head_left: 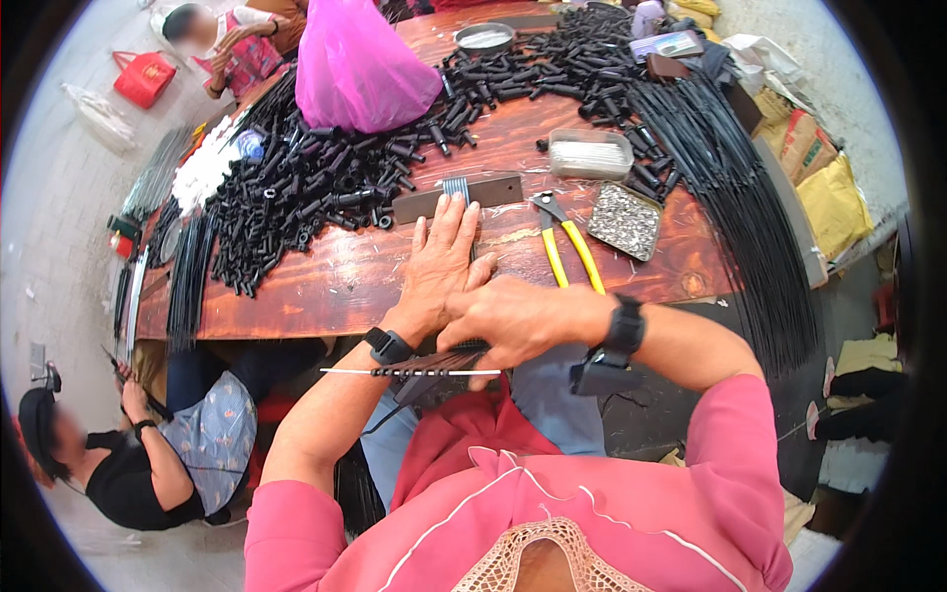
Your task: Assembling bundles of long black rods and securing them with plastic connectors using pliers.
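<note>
left hand point(444, 261): flat, fingers extended, fingertips at grey strips point(455, 185) by metal bar point(501, 188) | right hand point(523, 316): curled, grip hidden, cannot tell | 1 white rod point(410, 372): above lap, near right thumb

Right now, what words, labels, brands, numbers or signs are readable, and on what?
No text can be read reliably.
Red bag: pale marks, too small and blurred.
Brown-and-green sack: marks too small to read.
Pale flat box: surface too blurred.
Dark bar: no lettering visible.
</note>
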Available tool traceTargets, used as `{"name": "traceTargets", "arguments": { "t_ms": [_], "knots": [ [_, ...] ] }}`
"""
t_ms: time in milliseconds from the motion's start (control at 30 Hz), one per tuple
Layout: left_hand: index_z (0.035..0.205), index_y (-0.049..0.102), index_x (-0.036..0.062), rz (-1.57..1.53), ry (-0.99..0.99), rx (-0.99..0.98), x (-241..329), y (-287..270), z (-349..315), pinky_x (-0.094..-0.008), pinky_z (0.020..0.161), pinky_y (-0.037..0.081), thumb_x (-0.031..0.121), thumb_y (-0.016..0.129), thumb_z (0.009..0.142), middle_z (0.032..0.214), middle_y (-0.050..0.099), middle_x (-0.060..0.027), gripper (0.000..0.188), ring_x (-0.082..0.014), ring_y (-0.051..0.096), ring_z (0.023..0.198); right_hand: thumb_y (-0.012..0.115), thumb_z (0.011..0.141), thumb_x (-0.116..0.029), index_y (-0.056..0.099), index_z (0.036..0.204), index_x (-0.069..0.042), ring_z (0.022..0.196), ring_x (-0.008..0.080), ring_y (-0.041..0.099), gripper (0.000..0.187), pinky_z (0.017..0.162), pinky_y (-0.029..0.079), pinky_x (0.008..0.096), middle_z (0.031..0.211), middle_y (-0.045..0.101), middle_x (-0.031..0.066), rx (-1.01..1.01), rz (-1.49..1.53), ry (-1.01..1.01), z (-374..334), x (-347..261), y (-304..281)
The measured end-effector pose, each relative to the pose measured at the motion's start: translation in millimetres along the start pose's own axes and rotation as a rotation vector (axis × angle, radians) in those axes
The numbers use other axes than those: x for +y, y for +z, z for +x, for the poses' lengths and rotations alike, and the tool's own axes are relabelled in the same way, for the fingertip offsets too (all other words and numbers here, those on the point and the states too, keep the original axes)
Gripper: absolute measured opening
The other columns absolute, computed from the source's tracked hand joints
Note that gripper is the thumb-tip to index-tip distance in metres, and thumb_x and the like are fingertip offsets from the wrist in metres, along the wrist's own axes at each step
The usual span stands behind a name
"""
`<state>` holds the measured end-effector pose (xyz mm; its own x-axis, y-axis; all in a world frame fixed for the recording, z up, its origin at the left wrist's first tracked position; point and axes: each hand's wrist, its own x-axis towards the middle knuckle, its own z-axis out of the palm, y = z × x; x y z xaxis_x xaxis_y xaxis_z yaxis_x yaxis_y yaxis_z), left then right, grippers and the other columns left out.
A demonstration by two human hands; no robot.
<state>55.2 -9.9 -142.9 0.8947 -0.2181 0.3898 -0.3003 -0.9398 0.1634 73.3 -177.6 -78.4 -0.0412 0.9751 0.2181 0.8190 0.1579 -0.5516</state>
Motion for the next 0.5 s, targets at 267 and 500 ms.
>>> {"name": "traceTargets", "arguments": {
  "t_ms": [267,500],
  "knots": [
    [0.136,0.053,0.0137,-0.162,0.165,0.113,-29.8,4.0,-0.4,-0.0497,0.114,0.021,0.039,0.052,0.094,0.151,0.034,-0.0165,0.049,-0.0315,0.026,0.144,0.077,0.074,-0.026,0.065,0.098,-0.001,0.098,0.0374,0.057,0.037,0.085,0.047,0.0423,0.103,0.061,0.0209,0.249,-0.083,0.068,22.6,-21.6,5.9],
    [0.101,0.067,0.0049,-1.3,-0.187,-0.027,-2.8,-76.4,10.0,-0.0373,0.103,0.039,0.046,0.04,0.099,0.123,0.059,-0.0124,0.049,-0.0264,0.051,0.122,0.076,0.077,-0.035,0.071,0.075,-0.004,0.053,0.0097,0.059,0.032,0.045,0.045,0.027,0.061,0.064,0.0025,0.347,0.187,0.352,35.3,-93.5,-119.8]
  ]
}}
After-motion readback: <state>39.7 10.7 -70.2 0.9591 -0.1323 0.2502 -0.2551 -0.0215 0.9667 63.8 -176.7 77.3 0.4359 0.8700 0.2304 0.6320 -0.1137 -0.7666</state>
